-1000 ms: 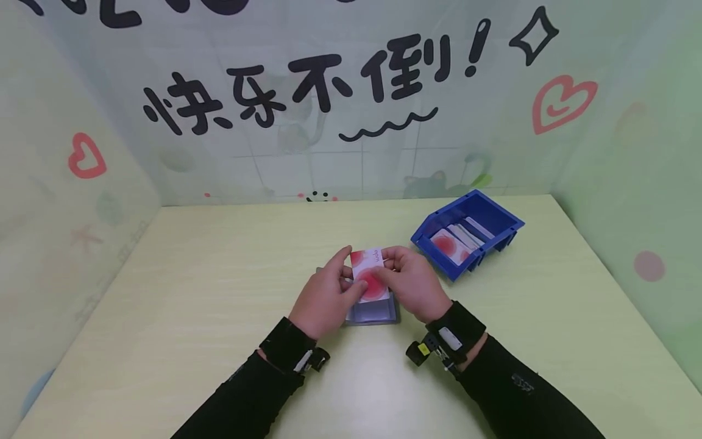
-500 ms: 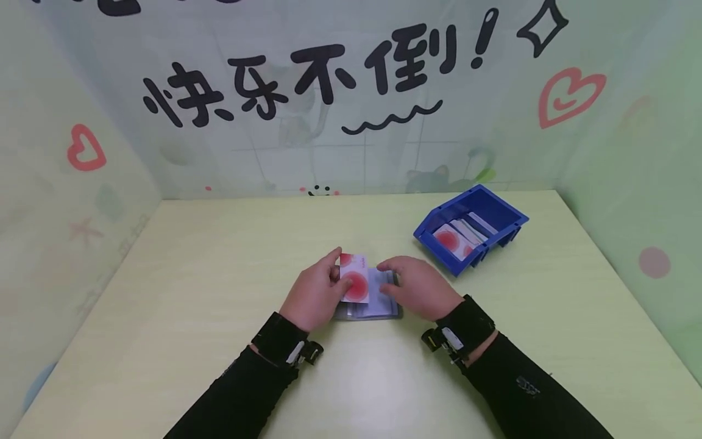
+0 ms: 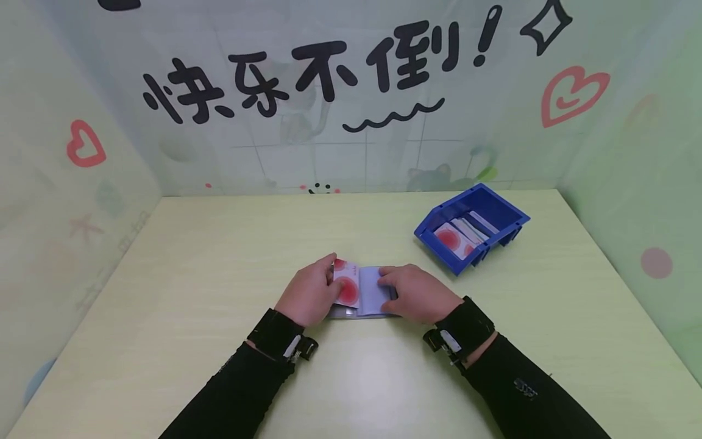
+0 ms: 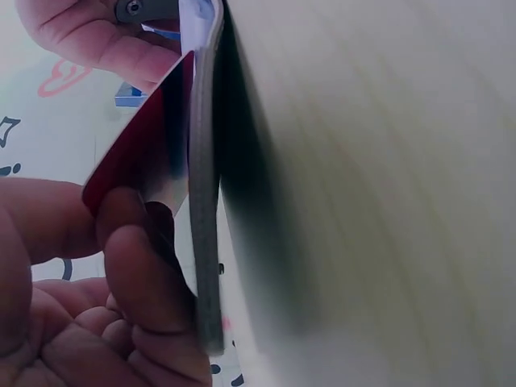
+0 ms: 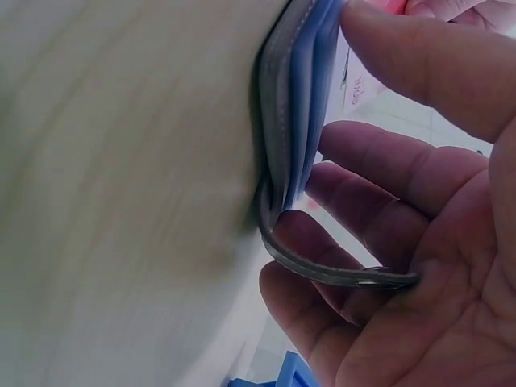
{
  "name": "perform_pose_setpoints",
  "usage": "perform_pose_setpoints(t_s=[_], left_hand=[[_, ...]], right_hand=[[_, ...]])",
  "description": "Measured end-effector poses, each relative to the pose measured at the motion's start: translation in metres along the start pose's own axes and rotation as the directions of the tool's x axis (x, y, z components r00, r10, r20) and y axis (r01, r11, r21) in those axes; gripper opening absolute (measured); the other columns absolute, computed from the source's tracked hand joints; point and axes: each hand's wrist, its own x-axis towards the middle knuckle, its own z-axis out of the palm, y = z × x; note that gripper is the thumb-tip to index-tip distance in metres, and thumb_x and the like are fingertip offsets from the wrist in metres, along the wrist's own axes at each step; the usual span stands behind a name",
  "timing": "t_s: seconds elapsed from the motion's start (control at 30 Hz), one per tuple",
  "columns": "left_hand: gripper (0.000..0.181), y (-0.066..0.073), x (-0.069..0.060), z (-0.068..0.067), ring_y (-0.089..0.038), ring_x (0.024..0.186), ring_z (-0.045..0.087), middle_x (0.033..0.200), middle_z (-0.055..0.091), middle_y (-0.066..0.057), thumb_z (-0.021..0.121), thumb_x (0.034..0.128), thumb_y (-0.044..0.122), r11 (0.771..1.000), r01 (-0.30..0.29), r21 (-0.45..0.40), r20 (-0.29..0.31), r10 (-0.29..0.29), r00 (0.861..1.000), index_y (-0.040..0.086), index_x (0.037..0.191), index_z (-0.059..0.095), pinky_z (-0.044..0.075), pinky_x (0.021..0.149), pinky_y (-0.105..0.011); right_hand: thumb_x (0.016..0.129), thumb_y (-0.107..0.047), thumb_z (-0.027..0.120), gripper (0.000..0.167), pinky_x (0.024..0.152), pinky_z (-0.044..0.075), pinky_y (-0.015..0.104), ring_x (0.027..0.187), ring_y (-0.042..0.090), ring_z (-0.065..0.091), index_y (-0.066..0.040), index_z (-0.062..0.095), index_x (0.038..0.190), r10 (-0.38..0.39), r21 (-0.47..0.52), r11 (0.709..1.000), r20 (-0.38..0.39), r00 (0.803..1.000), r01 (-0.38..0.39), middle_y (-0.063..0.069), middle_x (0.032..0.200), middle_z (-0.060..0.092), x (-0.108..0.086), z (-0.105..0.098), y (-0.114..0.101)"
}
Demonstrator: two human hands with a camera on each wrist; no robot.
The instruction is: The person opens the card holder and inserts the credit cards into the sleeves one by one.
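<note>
Left hand (image 3: 305, 297) fingers pinch a red-circle printed card (image 3: 350, 291) by its left side, over the open card holder (image 3: 344, 313); right hand (image 3: 421, 297) fingers, spread, rest on its sleeves (image 3: 373, 294), likely to hold them flat. Blue storage bin (image 3: 496, 210) sits beyond the right fingers.

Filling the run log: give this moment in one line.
left hand: pinches card | right hand: touches open wallet | blue bin: holds more cards
</note>
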Motion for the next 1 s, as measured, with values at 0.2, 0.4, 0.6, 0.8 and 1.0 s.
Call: perform_pose_setpoints(t_s=[0.2, 0.4, 0.6, 0.8, 1.0], left_hand=[[0.061, -0.0018, 0.0018, -0.0001, -0.020, 0.078, 0.054, 0.074, 0.049, -0.004, 0.066, 0.1039, 0.023, 0.999, -0.013, 0.042, 0.018, 0.012, 1.000, 0.003, 0.158, 0.046, 0.040, 0.066, -0.030], [0.061, -0.0012, 0.0017, 0.0023, -0.023, 0.103, 0.059, 0.099, 0.066, -0.007, 0.067, 0.1038, 0.025, 0.998, -0.010, 0.067, 0.036, 0.008, 0.999, 0.005, 0.158, 0.047, 0.046, 0.081, -0.033], [0.061, -0.0014, 0.0023, 0.0040, -0.023, 0.100, 0.059, 0.089, 0.061, -0.007, 0.068, 0.1036, 0.026, 0.997, -0.010, 0.072, 0.042, 0.007, 0.999, 0.007, 0.158, 0.048, 0.045, 0.080, -0.033], [0.061, 0.0001, 0.0024, 0.0055, -0.025, 0.106, 0.059, 0.103, 0.066, -0.008, 0.070, 0.1022, 0.027, 0.997, -0.032, 0.070, 0.038, 0.029, 0.999, 0.004, 0.155, 0.050, 0.050, 0.089, -0.036], [0.060, 0.0019, 0.0017, 0.0059, -0.027, 0.115, 0.060, 0.139, 0.066, -0.014, 0.069, 0.1025, 0.025, 0.997, -0.046, 0.062, 0.038, 0.044, 0.998, 0.002, 0.155, 0.050, 0.050, 0.112, -0.045]], right_hand=[[0.094, -0.022, 0.080, 0.051, 0.120, 0.043, 0.047, 0.147, 0.033, 0.052, -0.001, 0.067, 0.139, -0.007, -0.026, 1.000, -0.008, 1.000, 0.007, 0.013, 0.158, 0.055, 0.0004, -0.0001, -0.0012], [0.094, -0.023, 0.080, 0.053, 0.121, 0.043, 0.047, 0.148, 0.034, 0.051, -0.002, 0.066, 0.141, 0.010, -0.039, 0.999, -0.002, 1.000, -0.010, 0.012, 0.159, 0.054, 0.0014, 0.0012, -0.0017], [0.095, -0.023, 0.079, 0.052, 0.121, 0.042, 0.048, 0.147, 0.034, 0.052, -0.002, 0.067, 0.140, 0.005, -0.048, 0.999, -0.010, 1.000, -0.005, 0.012, 0.158, 0.054, 0.0008, 0.0013, -0.0018], [0.095, -0.023, 0.079, 0.052, 0.121, 0.042, 0.048, 0.146, 0.035, 0.052, -0.001, 0.066, 0.141, -0.005, -0.054, 0.999, -0.019, 1.000, 0.004, 0.014, 0.158, 0.055, -0.0008, 0.0007, -0.0023], [0.096, -0.018, 0.077, 0.054, 0.121, 0.042, 0.049, 0.144, 0.034, 0.054, 0.000, 0.061, 0.144, 0.016, -0.051, 0.999, -0.043, 0.999, -0.018, 0.016, 0.155, 0.057, -0.0018, -0.0007, 0.0004]])
